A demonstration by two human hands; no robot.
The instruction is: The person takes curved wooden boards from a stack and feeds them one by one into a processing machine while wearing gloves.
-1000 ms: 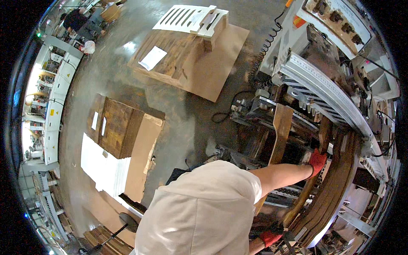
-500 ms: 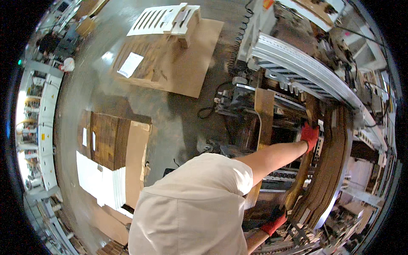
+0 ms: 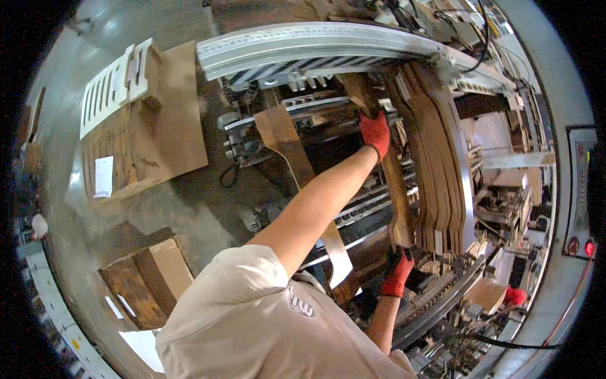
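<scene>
My left hand point(image 3: 375, 134), in a red glove, is closed around the far part of a long, curved brown wooden board point(image 3: 396, 183). At the near end of that board, my right hand point(image 3: 398, 275), in a red glove with dark fingertips, grips its edge. The board lies lengthwise between my hands, over the metal rails of a machine. Right beside it stands a stack of similar curved wooden boards point(image 3: 435, 158). Another curved wooden board point(image 3: 287, 142) lies across the rails to the left, partly hidden behind my left forearm.
A thick aluminium beam point(image 3: 315, 47) spans the machine beyond my hands. On the left floor are a stack of wood with a white slotted panel point(image 3: 113, 88) and another wood stack point(image 3: 136, 281). A control panel with a red light point(image 3: 589, 248) is at far right.
The view has swung to the right, so the machine sits further left in the picture. Both hands stay on the same curved board, with no clear movement of it along the rails.
</scene>
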